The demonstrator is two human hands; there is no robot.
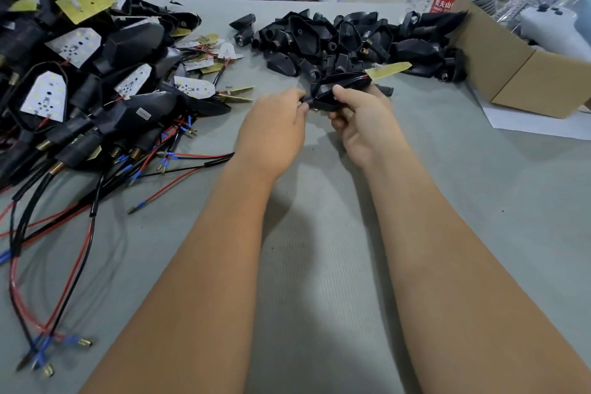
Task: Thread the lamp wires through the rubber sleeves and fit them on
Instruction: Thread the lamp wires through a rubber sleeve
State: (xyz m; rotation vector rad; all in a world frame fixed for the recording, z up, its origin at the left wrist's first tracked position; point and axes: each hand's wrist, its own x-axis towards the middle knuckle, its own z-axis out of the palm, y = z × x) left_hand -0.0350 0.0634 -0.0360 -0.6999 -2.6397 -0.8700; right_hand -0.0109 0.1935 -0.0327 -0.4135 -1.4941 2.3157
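Both my hands meet above the desk (319, 265). My right hand (361, 128) grips a black rubber sleeve (339, 89), long axis running left to right; my left hand (275, 128) pinches its narrow left end, where the wire must exit.

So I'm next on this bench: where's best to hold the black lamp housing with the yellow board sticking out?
Probably around the black lamp housing's wide middle, coming from the near side as the right hand does. That leaves its narrow stem end free for the left hand, and the yellow board untouched.
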